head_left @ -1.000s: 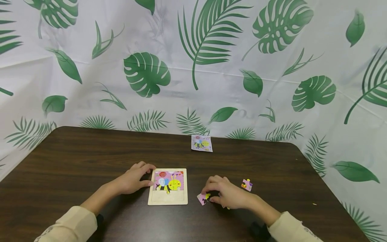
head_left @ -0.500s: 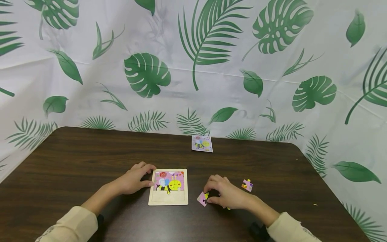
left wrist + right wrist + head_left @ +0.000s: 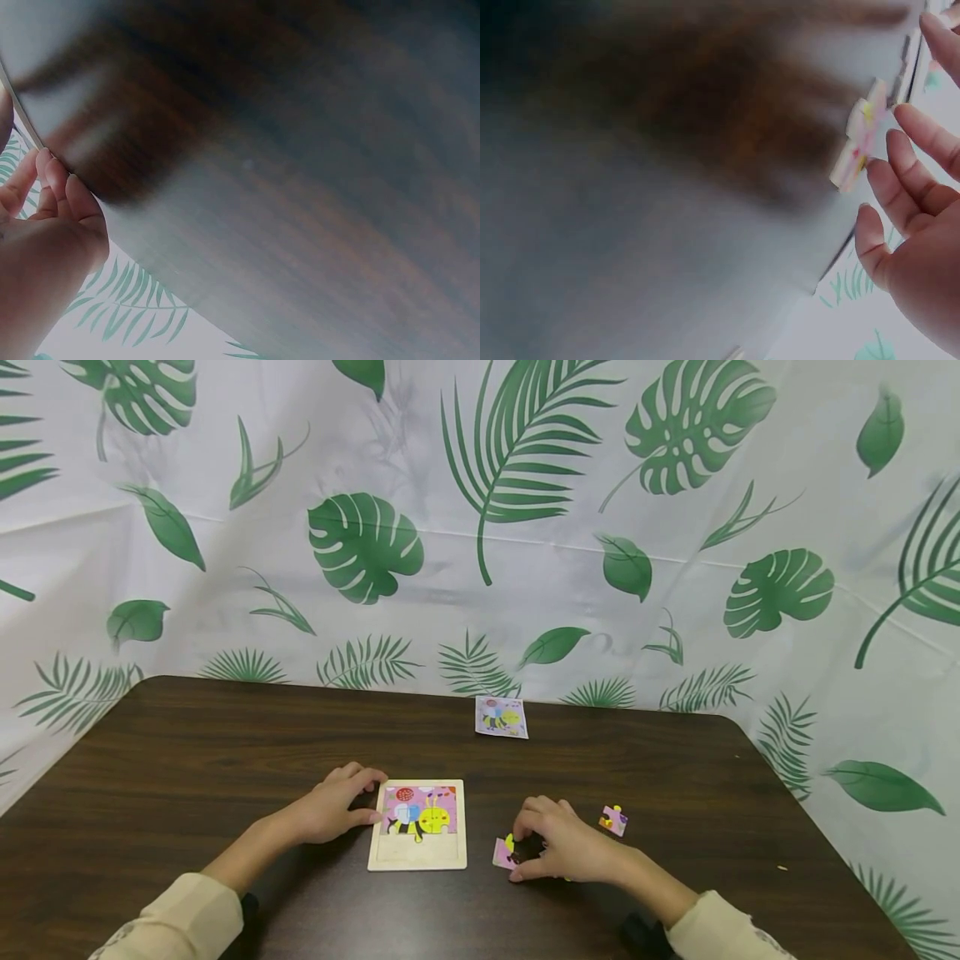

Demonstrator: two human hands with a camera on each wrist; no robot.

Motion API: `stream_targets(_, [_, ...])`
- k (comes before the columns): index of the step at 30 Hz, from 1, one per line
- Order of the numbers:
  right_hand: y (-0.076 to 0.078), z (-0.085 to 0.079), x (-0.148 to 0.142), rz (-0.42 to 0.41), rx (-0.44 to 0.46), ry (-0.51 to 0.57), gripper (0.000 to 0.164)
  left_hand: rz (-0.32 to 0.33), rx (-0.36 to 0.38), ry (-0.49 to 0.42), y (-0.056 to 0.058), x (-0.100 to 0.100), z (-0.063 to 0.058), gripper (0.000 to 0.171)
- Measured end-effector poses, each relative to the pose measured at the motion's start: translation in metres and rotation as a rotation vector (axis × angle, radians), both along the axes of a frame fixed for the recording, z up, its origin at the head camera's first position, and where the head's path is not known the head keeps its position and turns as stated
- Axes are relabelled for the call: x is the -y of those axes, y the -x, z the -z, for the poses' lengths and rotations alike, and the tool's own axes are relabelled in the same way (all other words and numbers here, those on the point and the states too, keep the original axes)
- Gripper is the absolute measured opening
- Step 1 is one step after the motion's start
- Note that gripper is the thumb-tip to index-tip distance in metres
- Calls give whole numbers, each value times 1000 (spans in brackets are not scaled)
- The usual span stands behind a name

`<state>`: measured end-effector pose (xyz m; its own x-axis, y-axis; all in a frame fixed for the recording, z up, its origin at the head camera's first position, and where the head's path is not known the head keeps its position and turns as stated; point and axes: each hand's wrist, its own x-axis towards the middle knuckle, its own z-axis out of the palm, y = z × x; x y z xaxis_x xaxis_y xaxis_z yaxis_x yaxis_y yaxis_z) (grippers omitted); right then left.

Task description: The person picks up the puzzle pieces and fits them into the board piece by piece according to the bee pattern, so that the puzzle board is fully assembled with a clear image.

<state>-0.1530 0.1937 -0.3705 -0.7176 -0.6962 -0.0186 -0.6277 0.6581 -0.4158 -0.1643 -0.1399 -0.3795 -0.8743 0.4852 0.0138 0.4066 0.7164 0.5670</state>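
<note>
Left hand (image 3: 330, 807) loosely bent, touching left edge of puzzle board (image 3: 416, 853), well in from far edge of tabletop (image 3: 225, 735), right hand (image 3: 566, 843) spread, just beside pink puzzle piece (image 3: 502, 854), off board's right edge

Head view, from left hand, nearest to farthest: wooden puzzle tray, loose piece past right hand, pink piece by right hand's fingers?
1. Wooden puzzle tray: touching left hand.
2. Pink piece: right of tray, by right hand.
3. Loose piece: past right hand.

My sleeves (image 3: 187, 912) are cream, the counter (image 3: 225, 743) dark-grained brown, the cloth (image 3: 540, 610) past its far edge white with green leaves (image 3: 360, 539); my pale puzzle tray (image 3: 420, 863) shows a yellow-and-black bee (image 3: 433, 819) on pink.
</note>
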Motion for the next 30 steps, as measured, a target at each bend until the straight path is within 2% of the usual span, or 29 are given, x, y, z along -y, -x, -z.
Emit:
stream_targets(5, [-2,2,0,-36,-44,-10,28,1,1,-3,0,0,0,41])
stream_targets(9, [-1,1,1,-55,-47,-8,22,-2,7,-7,0,0,0,41])
stream_targets(30, [2,0,1,-100,-56,8,19,-13,18,3,0,0,1,41])
